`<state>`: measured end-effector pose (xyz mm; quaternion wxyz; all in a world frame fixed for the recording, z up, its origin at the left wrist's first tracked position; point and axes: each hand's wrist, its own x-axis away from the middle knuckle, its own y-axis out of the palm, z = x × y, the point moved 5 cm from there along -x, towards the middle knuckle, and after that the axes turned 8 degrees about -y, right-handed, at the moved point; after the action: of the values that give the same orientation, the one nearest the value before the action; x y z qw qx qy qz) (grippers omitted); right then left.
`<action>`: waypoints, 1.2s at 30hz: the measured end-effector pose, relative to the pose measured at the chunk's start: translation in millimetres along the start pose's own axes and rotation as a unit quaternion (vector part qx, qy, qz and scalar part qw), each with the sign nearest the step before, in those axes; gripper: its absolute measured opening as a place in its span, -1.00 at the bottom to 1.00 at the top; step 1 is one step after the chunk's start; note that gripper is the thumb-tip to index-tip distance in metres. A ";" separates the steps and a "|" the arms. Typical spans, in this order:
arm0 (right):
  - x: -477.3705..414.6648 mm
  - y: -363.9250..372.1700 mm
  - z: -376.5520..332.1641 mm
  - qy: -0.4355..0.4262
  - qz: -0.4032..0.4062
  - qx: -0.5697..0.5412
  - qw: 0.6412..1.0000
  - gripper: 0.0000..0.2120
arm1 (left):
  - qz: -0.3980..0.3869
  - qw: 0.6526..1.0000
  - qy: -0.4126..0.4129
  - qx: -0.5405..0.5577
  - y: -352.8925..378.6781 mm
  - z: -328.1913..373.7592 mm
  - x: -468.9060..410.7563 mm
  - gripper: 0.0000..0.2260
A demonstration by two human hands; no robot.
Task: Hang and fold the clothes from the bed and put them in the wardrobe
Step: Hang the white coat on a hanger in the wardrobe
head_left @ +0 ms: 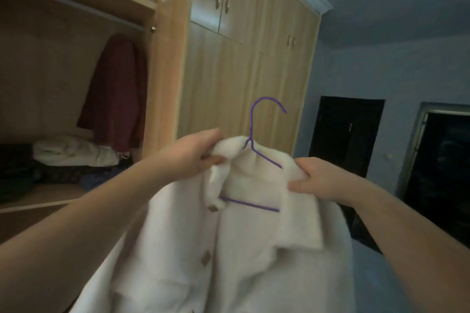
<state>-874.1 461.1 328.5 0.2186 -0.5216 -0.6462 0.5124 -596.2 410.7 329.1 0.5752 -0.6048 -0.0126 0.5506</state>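
A white coat is held up in front of the wardrobe, already threaded onto a purple hanger whose hook stands free above the collar. The left hand is clamped on the collar at one shoulder, and the right hand is pinched on the fabric at the other; the two are held apart, with the hanger between them. The coat appears to be seated on the hanger but not yet hung, so the step in hand is judged to be squaring it up before it goes on the rail.

In the open compartment to the left, a dark red garment is seen hanging below the rail near the right wall. On the shelf beneath, a white bundle lies on a heap of dark clothes. Part of the task thus seems done; what is left on the bed cannot be told, as the bed is out of view.
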 end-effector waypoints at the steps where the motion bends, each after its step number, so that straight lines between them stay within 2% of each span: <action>1: -14.0 5.1 -11.6 -0.013 0.059 0.037 0.997 -0.70 | -0.020 1.000 -0.023 0.003 -12.6 -20.8 4.3 -0.71; 4: -45.2 20.1 -51.0 -0.077 0.246 0.079 0.963 -0.72 | -0.097 0.984 -0.150 -0.019 -50.2 -95.2 27.9 -0.63; 5: -54.8 28.6 -63.2 -0.099 0.275 0.084 0.953 -0.74 | -0.134 0.973 -0.186 -0.036 -59.3 -118.2 38.6 -0.60; 7: -77.7 52.0 -86.5 -0.129 0.285 0.090 0.945 -0.77 | -0.187 0.958 -0.199 -0.092 -75.9 -151.6 55.8 -0.53; 8: -90.0 65.0 -97.6 -0.141 0.282 0.086 0.945 -0.78 | -0.184 0.960 -0.187 -0.099 -85.7 -160.6 60.5 -0.48; 11: -124.8 98.7 -128.0 -0.168 0.270 0.062 0.946 -0.75 | -0.134 0.977 -0.163 0.012 -118.4 -176.0 70.5 -0.27; 15: -162.9 126.3 -157.7 -0.188 0.272 0.042 0.943 -0.73 | -0.200 0.953 -0.221 -0.051 -132.5 -237.0 111.0 -0.24; 16: -171.7 131.8 -163.9 -0.191 0.275 0.034 0.942 -0.73 | -0.179 0.950 -0.246 -0.074 -136.3 -258.5 124.2 -0.25; 18: -191.3 144.4 -176.9 -0.200 0.271 0.020 0.941 -0.74 | -0.083 0.952 -0.271 -0.116 -148.7 -293.5 150.0 -0.37; 20: -213.9 158.9 -191.9 -0.214 0.248 -0.009 0.945 -0.77 | 0.037 0.954 -0.248 -0.164 -166.0 -318.7 167.8 -0.57; 22: -240.0 172.1 -205.8 -0.218 0.213 -0.060 0.950 -0.71 | 0.109 0.946 -0.246 -0.183 -183.8 -335.6 175.3 -0.70; 27: -320.9 210.9 -215.9 -0.210 0.144 -0.161 0.954 -0.73 | 0.071 0.943 -0.233 -0.226 -208.6 -362.0 159.8 -0.67; 31: -385.6 254.5 -230.7 -0.241 0.096 -0.241 0.935 -0.68 | 0.052 0.935 -0.275 -0.217 -220.5 -409.1 152.6 -0.68; 36: -492.9 297.2 -247.2 -0.269 0.067 -0.305 0.911 -0.71 | 0.069 0.928 -0.257 -0.260 -232.9 -477.6 123.7 -0.68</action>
<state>-360.8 105.2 282.0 -0.1679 -0.4476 -0.7687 0.4248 -78.6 244.0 285.9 0.3349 -0.5705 -0.2609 0.7031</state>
